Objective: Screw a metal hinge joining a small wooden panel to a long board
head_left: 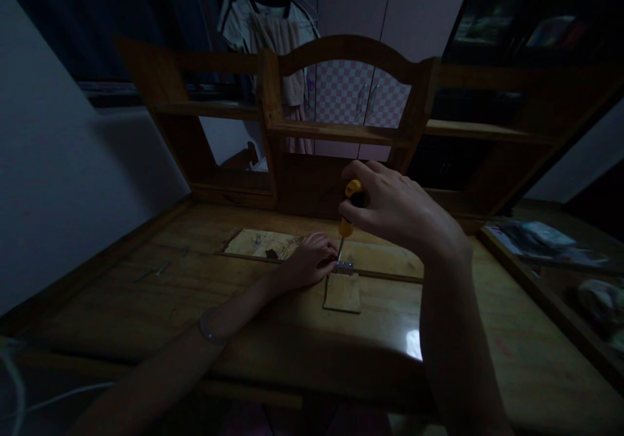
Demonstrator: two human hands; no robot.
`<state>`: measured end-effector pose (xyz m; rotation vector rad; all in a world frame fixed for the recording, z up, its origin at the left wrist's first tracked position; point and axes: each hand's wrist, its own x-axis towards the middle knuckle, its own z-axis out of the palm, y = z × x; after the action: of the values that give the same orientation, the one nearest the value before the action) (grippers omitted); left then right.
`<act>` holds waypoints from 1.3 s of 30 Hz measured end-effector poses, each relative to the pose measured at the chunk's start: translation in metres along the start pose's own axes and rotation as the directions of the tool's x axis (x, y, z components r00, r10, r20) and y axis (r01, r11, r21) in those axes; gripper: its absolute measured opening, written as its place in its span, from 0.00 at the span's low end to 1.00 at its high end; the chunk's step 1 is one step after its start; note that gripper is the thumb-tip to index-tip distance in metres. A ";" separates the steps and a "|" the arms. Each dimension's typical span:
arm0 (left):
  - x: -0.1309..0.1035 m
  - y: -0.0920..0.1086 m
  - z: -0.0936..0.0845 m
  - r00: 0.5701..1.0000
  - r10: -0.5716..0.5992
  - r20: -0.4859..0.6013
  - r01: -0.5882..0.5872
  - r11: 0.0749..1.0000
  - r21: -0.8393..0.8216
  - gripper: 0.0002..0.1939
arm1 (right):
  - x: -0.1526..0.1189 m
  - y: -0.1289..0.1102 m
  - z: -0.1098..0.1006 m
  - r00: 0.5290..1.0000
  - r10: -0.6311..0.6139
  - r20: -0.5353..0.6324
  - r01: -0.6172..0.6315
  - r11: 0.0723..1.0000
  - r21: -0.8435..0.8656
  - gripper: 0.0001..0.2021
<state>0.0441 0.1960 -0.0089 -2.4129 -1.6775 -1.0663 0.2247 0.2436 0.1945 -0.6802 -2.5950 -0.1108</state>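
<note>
My right hand [390, 205] is closed round the yellow-and-black handle of a screwdriver [346, 227], held nearly upright. Its metal shaft points down to the left end of a small metal hinge-like bracket [346, 267]. Beside the shaft's tip, my left hand [314, 257] rests on the wood with fingertips drawn together; whatever they pinch is hidden. The bracket sits where a long wooden strip [385, 257] meets a small square wooden piece [342, 292]. Dark markings show on the strip's left part.
Several screws or nails [162, 268] lie to the left on the wooden desk [195, 228]. Behind it rises a wooden shelf unit [336, 134]. Papers and other items [546, 234] lie on a lower surface at right. A white cable [68, 392] hangs at lower left.
</note>
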 end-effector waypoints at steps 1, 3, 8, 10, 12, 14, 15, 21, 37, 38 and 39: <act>0.000 0.001 -0.001 1.000 0.001 -0.003 -0.001 1.000 -0.006 0.02 | 0.000 -0.001 0.000 1.000 -0.010 0.008 0.010 1.000 0.002 0.17; 0.000 0.001 -0.001 1.000 0.000 0.002 0.000 1.000 -0.010 0.03 | 0.000 -0.002 0.000 0.999 -0.019 0.032 0.019 1.000 -0.004 0.16; 0.000 -0.001 0.000 1.000 -0.004 0.018 0.003 1.000 0.012 0.03 | 0.003 -0.001 0.004 0.999 0.037 0.021 -0.036 0.997 -0.061 0.15; 0.000 -0.001 0.000 1.000 -0.007 0.016 0.007 1.000 0.018 0.04 | 0.002 -0.001 0.003 1.000 0.030 0.009 -0.029 0.998 -0.049 0.18; 0.000 -0.001 0.000 1.000 -0.009 0.012 0.009 1.000 0.021 0.03 | 0.001 -0.001 0.001 1.000 0.004 0.017 -0.004 1.000 -0.021 0.18; 0.000 0.000 -0.001 1.000 -0.010 0.013 0.010 1.000 0.022 0.03 | 0.000 -0.001 -0.001 1.000 -0.012 0.021 0.013 1.000 -0.008 0.16; 0.000 0.000 -0.001 1.000 -0.009 0.015 0.009 1.000 0.022 0.03 | 0.000 -0.001 -0.001 1.000 -0.018 0.026 0.018 1.000 -0.008 0.16; 0.001 0.000 -0.001 1.000 -0.004 0.008 0.004 1.000 0.022 0.02 | 0.002 0.000 0.004 0.999 0.044 0.022 -0.043 0.997 -0.071 0.14; 0.000 -0.001 0.000 1.000 -0.002 0.006 0.002 1.000 0.013 0.03 | 0.005 0.003 0.004 0.999 0.044 0.011 -0.044 0.999 -0.029 0.18; 0.000 -0.001 0.000 1.000 -0.004 0.005 0.004 1.000 0.015 0.03 | 0.004 0.003 0.003 1.000 0.028 0.013 -0.028 1.000 -0.005 0.18; 0.000 -0.001 0.000 1.000 -0.005 0.004 0.005 1.000 0.015 0.03 | 0.004 0.003 0.002 1.000 0.012 0.014 -0.012 1.000 0.016 0.18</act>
<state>0.0435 0.1963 -0.0089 -2.4045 -1.6874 -1.0468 0.2224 0.2480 0.1944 -0.6935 -2.6017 -0.0818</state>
